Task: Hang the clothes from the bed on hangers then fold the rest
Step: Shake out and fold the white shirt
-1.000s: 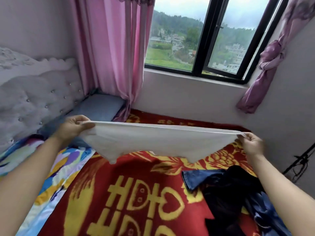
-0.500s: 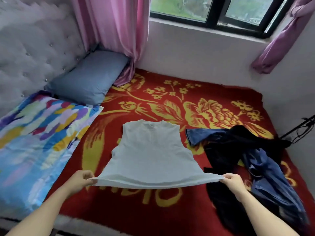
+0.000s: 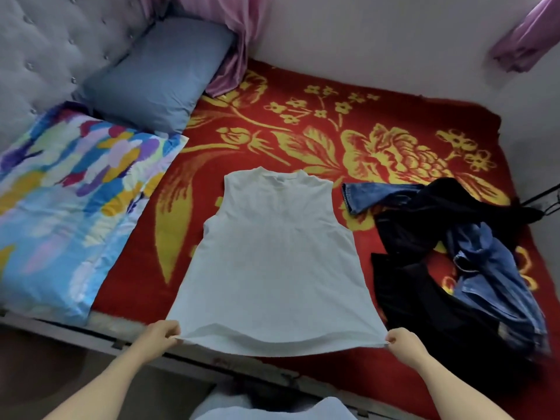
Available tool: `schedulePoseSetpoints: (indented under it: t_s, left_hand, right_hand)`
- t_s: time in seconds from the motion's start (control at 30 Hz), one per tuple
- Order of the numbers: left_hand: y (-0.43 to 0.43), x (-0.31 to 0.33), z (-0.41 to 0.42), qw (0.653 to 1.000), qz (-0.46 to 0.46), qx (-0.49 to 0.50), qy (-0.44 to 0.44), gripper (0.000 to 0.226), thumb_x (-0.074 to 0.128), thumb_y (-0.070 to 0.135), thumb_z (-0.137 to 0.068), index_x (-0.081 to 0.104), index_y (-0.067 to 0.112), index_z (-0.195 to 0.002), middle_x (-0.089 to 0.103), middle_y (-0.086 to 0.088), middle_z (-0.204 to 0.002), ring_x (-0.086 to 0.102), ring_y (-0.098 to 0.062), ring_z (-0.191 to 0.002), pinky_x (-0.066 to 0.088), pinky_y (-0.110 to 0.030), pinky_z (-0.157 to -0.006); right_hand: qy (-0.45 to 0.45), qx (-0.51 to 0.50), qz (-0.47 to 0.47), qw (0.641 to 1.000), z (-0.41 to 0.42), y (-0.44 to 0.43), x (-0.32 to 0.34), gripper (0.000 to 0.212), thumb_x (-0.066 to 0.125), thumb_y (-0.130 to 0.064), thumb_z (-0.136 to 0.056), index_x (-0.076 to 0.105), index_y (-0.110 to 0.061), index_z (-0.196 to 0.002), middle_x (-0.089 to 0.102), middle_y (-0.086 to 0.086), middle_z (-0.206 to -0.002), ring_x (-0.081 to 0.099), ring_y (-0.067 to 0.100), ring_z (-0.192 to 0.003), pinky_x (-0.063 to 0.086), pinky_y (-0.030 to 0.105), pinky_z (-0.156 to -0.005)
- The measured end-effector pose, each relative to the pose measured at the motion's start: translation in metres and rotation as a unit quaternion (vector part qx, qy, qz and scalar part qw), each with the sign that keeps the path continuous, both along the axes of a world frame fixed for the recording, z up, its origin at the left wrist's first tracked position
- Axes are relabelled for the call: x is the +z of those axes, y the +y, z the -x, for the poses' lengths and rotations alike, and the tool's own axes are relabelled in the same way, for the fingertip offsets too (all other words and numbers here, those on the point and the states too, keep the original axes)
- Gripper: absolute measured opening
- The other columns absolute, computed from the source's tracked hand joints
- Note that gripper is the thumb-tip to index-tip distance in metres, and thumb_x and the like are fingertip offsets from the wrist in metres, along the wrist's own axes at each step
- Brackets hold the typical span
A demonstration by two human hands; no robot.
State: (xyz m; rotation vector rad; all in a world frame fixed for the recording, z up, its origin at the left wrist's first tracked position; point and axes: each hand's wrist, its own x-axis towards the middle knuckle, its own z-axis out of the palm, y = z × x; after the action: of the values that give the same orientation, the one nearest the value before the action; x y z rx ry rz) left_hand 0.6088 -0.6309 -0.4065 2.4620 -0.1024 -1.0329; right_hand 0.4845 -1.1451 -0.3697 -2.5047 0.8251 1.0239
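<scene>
1. Spreading for folding: the white sleeveless top lies face-flat on the red blanket, neck toward the wall and hem at the near edge of the bed. Judged step: laying the garment out before the first fold.
2. Left hand: fingers curled, pinching the left corner of the hem.
3. Right hand: fingers curled, pinching the right corner of the hem. The hem between the two hands is drawn taut and slightly lifted off the blanket.
4. Remaining stock: blue jeans tangled with a black garment, heaped just beside the top on its right, not yet sorted.
5. Other items: blue pillow and multicoloured pillow at the headboard end, well apart from the top.
6. Next move, as a judgement: set the hem down, smooth the body, then bring one side across the middle. The thin cloth will likely ripple if let go unevenly.
7. Change from earlier frames: a second ago the top hung in the air, stretched between both hands in front of the window. Half a second ago it had just landed. It now sits flatter and nearer the bed's edge, with the same two-corner grip. The heap has not moved.
</scene>
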Motion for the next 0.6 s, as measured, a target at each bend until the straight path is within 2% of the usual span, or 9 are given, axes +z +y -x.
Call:
schedulePoseSetpoints:
  t_s: [0.07, 0.13, 0.2, 0.27, 0.33, 0.47, 0.6]
  left_hand:
    - [-0.007, -0.002, 0.001, 0.999, -0.029, -0.014, -0.007, 0.019, 0.061, 0.017, -0.088, 0.052, 0.023, -0.071, 0.059, 0.004, -0.077, 0.056, -0.015, -0.079, 0.041, -0.027, -0.068]
    - [-0.013, -0.002, 0.000, 0.997, -0.072, -0.027, -0.001, 0.005, 0.059, 0.023, -0.090, 0.062, 0.025, -0.094, 0.062, 0.002, -0.099, 0.058, -0.014, -0.093, 0.047, -0.026, -0.082]
    - [-0.018, -0.004, -0.004, 0.994, -0.105, -0.038, 0.001, 0.030, 0.060, 0.024, -0.088, 0.060, 0.023, -0.118, 0.059, 0.000, -0.116, 0.055, -0.013, -0.106, 0.046, -0.028, -0.092]
    - [-0.024, -0.003, -0.011, 0.989, -0.137, -0.049, -0.018, 0.043, 0.058, 0.030, -0.089, 0.051, 0.025, -0.131, 0.053, 0.001, -0.131, 0.047, -0.015, -0.122, 0.040, -0.032, -0.101]
    - [-0.032, 0.001, -0.022, 0.982, -0.176, -0.064, -0.039, 0.048, 0.051, 0.036, -0.091, 0.043, 0.029, -0.138, 0.044, 0.003, -0.142, 0.035, -0.017, -0.133, 0.035, -0.034, -0.104]
    - [-0.053, 0.013, -0.056, 0.972, -0.209, -0.084, -0.067, 0.052, 0.041, 0.039, -0.096, 0.029, 0.030, -0.146, 0.018, -0.002, -0.156, 0.014, -0.023, -0.142, 0.025, -0.038, -0.109]
    - [-0.076, 0.029, -0.092, 0.964, -0.224, -0.078, -0.121, 0.054, 0.040, 0.040, -0.097, 0.024, 0.029, -0.147, 0.009, -0.009, -0.157, 0.007, -0.026, -0.144, 0.022, -0.041, -0.110]
  right_hand:
    - [0.021, 0.013, -0.001, 1.000, -0.004, 0.003, -0.003, 0.017, 0.053, -0.014, -0.086, 0.067, -0.018, -0.094, 0.067, -0.002, -0.099, 0.062, 0.016, -0.094, 0.044, 0.023, -0.072]
    - [0.038, 0.036, 0.000, 0.999, -0.011, 0.005, -0.004, 0.026, 0.054, -0.016, -0.085, 0.065, -0.020, -0.108, 0.066, -0.003, -0.110, 0.060, 0.015, -0.103, 0.046, 0.023, -0.081]
    - [0.036, 0.045, 0.000, 0.998, -0.021, 0.007, -0.002, 0.029, 0.056, -0.020, -0.085, 0.063, -0.021, -0.113, 0.064, -0.002, -0.115, 0.058, 0.016, -0.107, 0.047, 0.025, -0.086]
    - [0.026, 0.048, 0.000, 0.999, -0.033, 0.008, -0.002, 0.030, 0.055, -0.023, -0.087, 0.062, -0.020, -0.117, 0.062, -0.001, -0.119, 0.057, 0.017, -0.110, 0.046, 0.027, -0.087]
    - [0.022, 0.058, -0.002, 0.998, -0.048, 0.010, 0.000, 0.034, 0.054, -0.025, -0.089, 0.059, -0.018, -0.121, 0.059, 0.001, -0.123, 0.054, 0.018, -0.113, 0.045, 0.027, -0.088]
    - [-0.001, 0.072, -0.001, 0.997, -0.086, 0.015, 0.010, 0.032, 0.051, -0.025, -0.089, 0.060, -0.016, -0.119, 0.060, 0.003, -0.123, 0.056, 0.021, -0.110, 0.047, 0.030, -0.088]
    - [-0.032, 0.102, 0.008, 0.994, -0.129, 0.017, 0.025, 0.037, 0.048, -0.024, -0.093, 0.053, -0.017, -0.129, 0.054, 0.004, -0.131, 0.048, 0.024, -0.121, 0.044, 0.033, -0.094]
